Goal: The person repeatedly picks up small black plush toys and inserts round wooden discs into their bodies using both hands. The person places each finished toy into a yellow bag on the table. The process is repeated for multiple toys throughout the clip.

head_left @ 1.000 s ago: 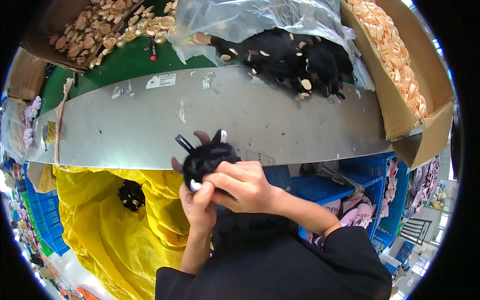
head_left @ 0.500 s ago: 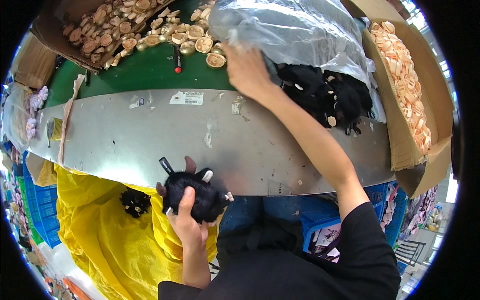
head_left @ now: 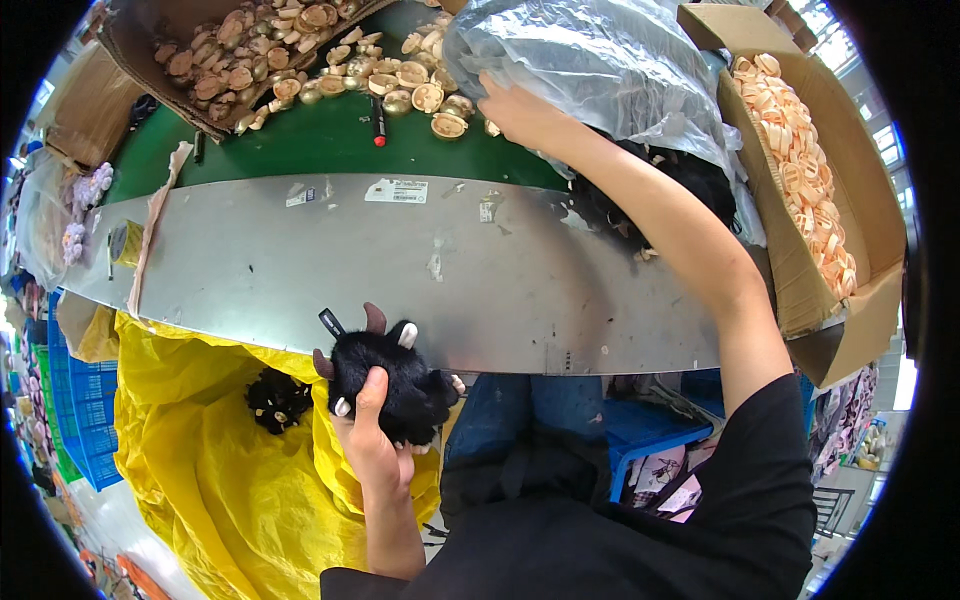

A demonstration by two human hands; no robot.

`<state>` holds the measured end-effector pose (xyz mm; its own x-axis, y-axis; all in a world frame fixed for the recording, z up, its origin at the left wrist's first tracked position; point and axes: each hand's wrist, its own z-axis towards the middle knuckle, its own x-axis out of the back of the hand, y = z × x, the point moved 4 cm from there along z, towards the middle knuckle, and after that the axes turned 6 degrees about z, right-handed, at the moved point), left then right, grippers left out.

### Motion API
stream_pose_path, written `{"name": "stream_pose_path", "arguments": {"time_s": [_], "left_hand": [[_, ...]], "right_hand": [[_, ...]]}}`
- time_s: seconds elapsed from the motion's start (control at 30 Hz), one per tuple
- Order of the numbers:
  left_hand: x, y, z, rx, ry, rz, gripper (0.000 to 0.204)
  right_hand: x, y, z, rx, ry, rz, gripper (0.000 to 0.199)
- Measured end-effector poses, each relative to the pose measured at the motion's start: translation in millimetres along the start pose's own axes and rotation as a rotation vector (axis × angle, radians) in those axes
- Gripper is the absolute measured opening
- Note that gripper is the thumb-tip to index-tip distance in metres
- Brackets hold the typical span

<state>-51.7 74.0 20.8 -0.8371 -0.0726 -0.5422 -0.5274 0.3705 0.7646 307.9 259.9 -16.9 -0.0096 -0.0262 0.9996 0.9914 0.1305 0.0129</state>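
Observation:
My left hand (head_left: 375, 430) is closed round a black plush bull (head_left: 385, 375) with brown horns, pale ears and a black loop tag. It hangs just off the table's near edge, over a yellow sack. My right hand (head_left: 525, 115) reaches far across to the left edge of a clear plastic bag (head_left: 580, 50), its fingers closed on the film, the tips partly hidden. More black plush toys (head_left: 690, 185) spill from the bag's mouth, partly behind my right forearm. Gold and wooden half-shells (head_left: 427, 97) lie scattered beside that hand.
A metal-topped table (head_left: 330, 260) has a green strip (head_left: 290, 140) behind. Boxes of half-shells (head_left: 120, 45) and peach plastic pieces (head_left: 880, 220) flank it. A black-and-red marker (head_left: 379, 122) lies at the back. The yellow sack (head_left: 200, 430) holds another black toy (head_left: 277, 400).
The whole view has shifted slightly. My right hand has moved a little right and forward along with the bag's edge, and the forearm now covers more of the black toys. The left hand keeps its hold.

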Motion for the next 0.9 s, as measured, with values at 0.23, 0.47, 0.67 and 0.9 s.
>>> {"name": "stream_pose_path", "arguments": {"time_s": [0.23,0.47,0.67,0.9], "left_hand": [[-0.4,0.2,-6.3,0.018,-0.051,-0.037,0.088],[-17.2,-21.4,-11.8,0.124,-0.079,-0.02,0.074],[-22.6,-37.9,-17.8,0.221,-0.1,0.02,0.06],[-30.6,-46.8,-28.2,0.216,-0.154,0.074,0.037]], "right_hand": [[53.9,-63.0,-78.6,0.177,0.313,0.34,0.033],[78.0,-179.0,-206.6,-0.142,0.208,1.808,0.04],[59.3,-217.0,-247.5,-0.3,0.434,1.999,0.031],[68.4,-216.2,-273.8,-0.465,0.541,1.869,0.029]]}}
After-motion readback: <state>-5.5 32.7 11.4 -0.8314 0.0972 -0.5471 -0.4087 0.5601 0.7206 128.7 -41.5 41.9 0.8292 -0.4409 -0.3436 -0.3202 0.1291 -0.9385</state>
